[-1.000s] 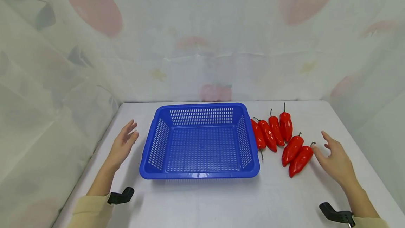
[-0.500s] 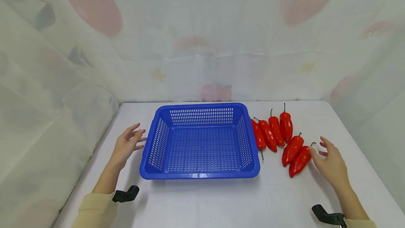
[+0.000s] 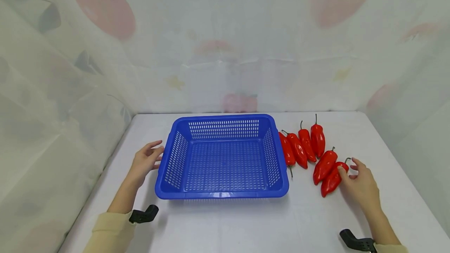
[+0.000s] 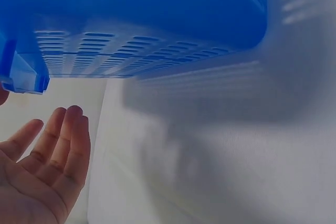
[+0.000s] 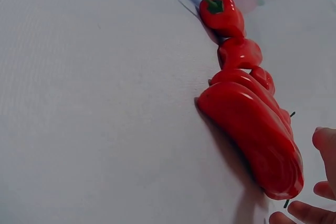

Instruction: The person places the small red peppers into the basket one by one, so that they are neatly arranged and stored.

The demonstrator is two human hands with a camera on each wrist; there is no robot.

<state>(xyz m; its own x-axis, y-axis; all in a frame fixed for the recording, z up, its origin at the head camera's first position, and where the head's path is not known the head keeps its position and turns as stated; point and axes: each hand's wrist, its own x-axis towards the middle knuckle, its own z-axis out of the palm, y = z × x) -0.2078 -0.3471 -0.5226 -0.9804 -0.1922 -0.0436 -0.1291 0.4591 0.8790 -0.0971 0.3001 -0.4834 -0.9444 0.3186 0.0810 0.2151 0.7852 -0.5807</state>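
Pepper (image 3: 331, 180) nearest the worktop's (image 3: 246, 225) right edge is looking light, stiff, slippery, suiting a mid-body hold; left hand (image 3: 144, 163) and right hand (image 3: 363, 187) are showing loosely spread fingers.

Pictured over a white desk (image 3: 246, 225): right hand (image 3: 362, 188) at the nearest of six red peppers (image 3: 329, 184), right of a blue basket (image 3: 221, 195); left hand (image 3: 144, 161) close by its left side.

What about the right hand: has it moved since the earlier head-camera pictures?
Yes: the right hand has moved left in the head view, closer to the unmoved blue basket, and now partly overlaps the nearest red pepper.
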